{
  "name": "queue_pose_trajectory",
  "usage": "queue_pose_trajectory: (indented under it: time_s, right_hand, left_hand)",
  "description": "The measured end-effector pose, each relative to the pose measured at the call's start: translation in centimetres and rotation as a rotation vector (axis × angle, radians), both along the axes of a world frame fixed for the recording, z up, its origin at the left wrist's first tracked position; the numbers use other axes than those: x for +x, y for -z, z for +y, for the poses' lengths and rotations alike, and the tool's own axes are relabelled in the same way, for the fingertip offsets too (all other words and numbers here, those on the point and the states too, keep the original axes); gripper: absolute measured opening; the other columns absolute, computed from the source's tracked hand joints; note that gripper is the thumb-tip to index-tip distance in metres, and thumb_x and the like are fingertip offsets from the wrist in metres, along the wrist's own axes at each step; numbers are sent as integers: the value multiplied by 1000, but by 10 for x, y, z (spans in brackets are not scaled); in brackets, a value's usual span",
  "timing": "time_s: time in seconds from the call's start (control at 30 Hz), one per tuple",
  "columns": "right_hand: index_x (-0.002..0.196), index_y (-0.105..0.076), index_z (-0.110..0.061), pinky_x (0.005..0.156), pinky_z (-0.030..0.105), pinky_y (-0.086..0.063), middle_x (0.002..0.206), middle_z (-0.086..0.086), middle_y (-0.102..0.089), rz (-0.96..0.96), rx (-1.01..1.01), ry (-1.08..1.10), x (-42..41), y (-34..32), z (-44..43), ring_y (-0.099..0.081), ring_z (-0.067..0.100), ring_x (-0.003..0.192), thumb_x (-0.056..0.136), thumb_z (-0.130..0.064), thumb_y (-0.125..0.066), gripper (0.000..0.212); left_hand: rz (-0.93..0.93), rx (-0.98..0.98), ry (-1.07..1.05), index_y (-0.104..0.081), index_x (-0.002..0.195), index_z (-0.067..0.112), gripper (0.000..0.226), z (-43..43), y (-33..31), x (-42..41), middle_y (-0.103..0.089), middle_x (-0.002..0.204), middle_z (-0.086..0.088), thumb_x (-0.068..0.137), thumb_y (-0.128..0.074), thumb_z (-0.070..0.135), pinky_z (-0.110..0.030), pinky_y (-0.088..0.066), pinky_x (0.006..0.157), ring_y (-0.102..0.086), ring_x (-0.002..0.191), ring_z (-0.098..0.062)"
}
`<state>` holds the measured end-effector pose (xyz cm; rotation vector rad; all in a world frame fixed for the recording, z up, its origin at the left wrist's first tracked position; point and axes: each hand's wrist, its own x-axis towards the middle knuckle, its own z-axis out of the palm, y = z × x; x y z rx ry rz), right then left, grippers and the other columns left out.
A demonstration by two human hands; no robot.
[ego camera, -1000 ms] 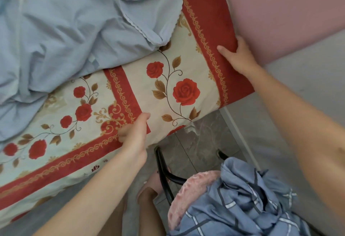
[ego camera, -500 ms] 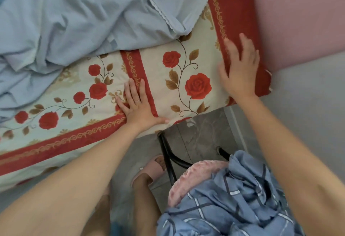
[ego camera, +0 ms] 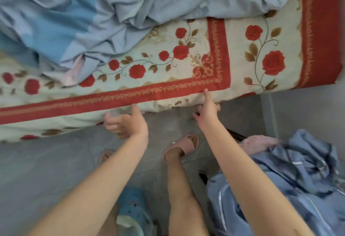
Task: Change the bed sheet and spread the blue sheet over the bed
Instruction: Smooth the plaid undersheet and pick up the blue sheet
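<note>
The crumpled light blue sheet (ego camera: 112,12) lies heaped over the far and left part of the bed. Under it is the cream sheet with red roses and red borders (ego camera: 186,71), covering the mattress to its near edge. My left hand (ego camera: 125,123) hovers just off that near edge; it is blurred, its fingers loosely curled around nothing. My right hand (ego camera: 207,110) is at the same edge further right, fingers spread, with one fingertip touching the red border.
A black chair (ego camera: 235,133) at the right carries a pink cushion (ego camera: 257,142) and blue striped fabric (ego camera: 289,179). My feet in pink slippers (ego camera: 184,146) stand on the grey tile floor (ego camera: 46,170). A blue slipper (ego camera: 132,215) lies near the bottom.
Both hands have come off the top of the rose sheet near the bed corner and moved left to its near edge. The view has shifted left along the bed.
</note>
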<state>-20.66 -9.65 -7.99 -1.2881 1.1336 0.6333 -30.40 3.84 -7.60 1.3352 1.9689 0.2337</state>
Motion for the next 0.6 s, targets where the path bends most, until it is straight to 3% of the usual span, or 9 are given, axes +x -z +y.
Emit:
queue_pose_trajectory:
  time_s: [0.03,0.1,0.13,0.17,0.27,0.33,0.47,0.57,0.6]
  right_hand:
    - [147,-22,-21,109,47,-34,146,4,-38,44,175,-60,-27,2,27,-44,26,129,94,-47,-51,66]
    - [146,-30,-20,111,50,-30,150,7,-35,87,461,-35,-69,11,68,-37,29,136,94,-61,-33,67]
    - [148,-28,-21,112,51,-29,151,7,-33,87,546,55,-81,17,81,-34,30,138,93,-66,-27,71]
    - [148,-28,-23,112,52,-28,150,7,-35,71,611,103,-99,25,103,-34,29,138,93,-68,-23,72]
    - [137,-43,-21,111,52,-29,134,6,-49,63,639,171,-126,40,152,-45,26,126,98,-58,-23,57]
    - [121,-53,-19,108,48,-33,117,4,-57,75,584,155,-139,45,174,-54,24,110,101,-46,-27,42]
    - [82,-53,-15,96,38,-42,77,1,-54,78,511,136,-183,42,219,-51,18,72,97,-16,-30,27]
    - [70,-45,-14,71,28,-42,66,1,-50,61,514,123,-209,40,235,-46,15,64,69,6,-35,22]
    - [72,-46,-15,65,26,-42,65,0,-52,66,498,99,-213,42,237,-46,14,64,67,8,-35,26]
  left_hand:
    - [-15,-132,-247,-26,138,12,75,39,4,-34,-25,145,-12,81,-69,33,-39,-29,107,-31,129,-28]
    - [-286,-409,-550,-38,132,13,51,111,14,-87,-39,140,-7,86,-57,26,-43,-37,101,-40,129,-24]
    - [-434,-509,-563,-47,120,11,30,137,19,-104,-48,130,-6,90,-45,17,-45,-36,103,-42,130,-23]
    - [-544,-553,-548,-52,108,9,23,168,19,-126,-53,120,-6,92,-34,9,-46,-33,107,-42,131,-21]
    - [-727,-639,-534,-51,112,7,39,221,22,-162,-56,119,-10,90,-22,-6,-44,-31,111,-50,119,-23]
    - [-788,-671,-565,-53,103,7,39,238,31,-180,-58,109,-10,83,-24,-11,-41,-34,106,-54,103,-22]
    - [-873,-684,-695,-42,70,11,27,270,41,-230,-48,74,-5,86,-28,-7,-28,-41,75,-48,70,-16]
    - [-967,-731,-802,-48,76,7,26,283,40,-251,-49,72,-6,90,-30,-7,-22,-40,58,-45,63,-14]
    - [-987,-746,-817,-50,78,5,27,286,42,-253,-52,72,-7,92,-31,-7,-20,-42,52,-47,60,-14]
